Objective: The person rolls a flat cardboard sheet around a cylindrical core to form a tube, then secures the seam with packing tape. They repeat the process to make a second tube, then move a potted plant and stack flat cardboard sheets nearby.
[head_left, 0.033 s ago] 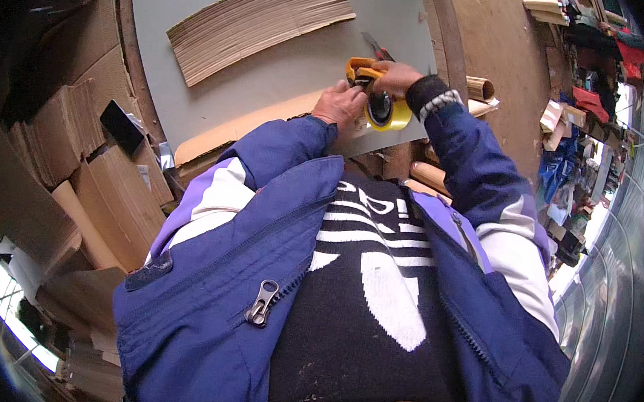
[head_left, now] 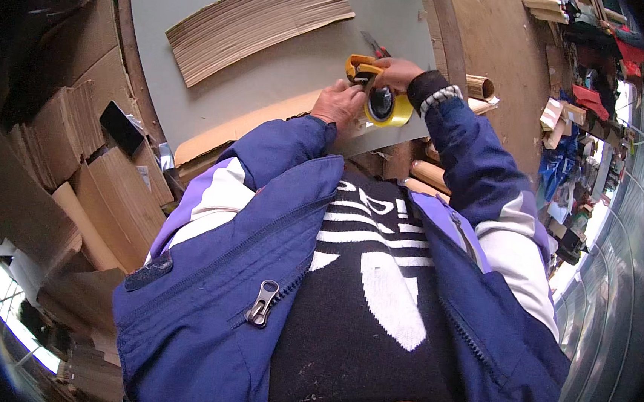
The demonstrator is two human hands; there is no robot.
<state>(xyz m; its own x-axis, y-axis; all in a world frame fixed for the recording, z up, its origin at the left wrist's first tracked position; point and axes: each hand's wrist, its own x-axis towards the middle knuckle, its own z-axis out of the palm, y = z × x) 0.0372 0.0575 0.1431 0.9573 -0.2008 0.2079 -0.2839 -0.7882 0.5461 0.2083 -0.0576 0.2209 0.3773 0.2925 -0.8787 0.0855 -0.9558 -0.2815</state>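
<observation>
My right hand point(head_left: 400, 74) grips an orange-yellow tape dispenser point(head_left: 357, 60) with a wide roll of yellowish clear tape point(head_left: 399, 113) hanging below. My left hand point(head_left: 339, 102) is close beside the dispenser, its fingers bent and pressed together. What those fingers pinch, if anything, is hidden. Under the left wrist and forearm, a flat strip of brown cardboard point(head_left: 245, 125) lies along the near edge of the grey tabletop point(head_left: 295, 66). Just beyond the right hand lies a tool with a red and dark handle point(head_left: 380, 51), partly covered.
A neat row of corrugated cardboard pieces point(head_left: 264, 26) lies across the tabletop's far side. Cardboard sheets point(head_left: 121, 204) lean at the left, near a dark flat panel point(head_left: 122, 128). Cardboard tubes point(head_left: 430, 175) stick out near my right arm. Cluttered goods point(head_left: 566, 171) line the right.
My right hand and the tape dispenser have shifted very slightly. Both hands otherwise keep the same place and hold.
</observation>
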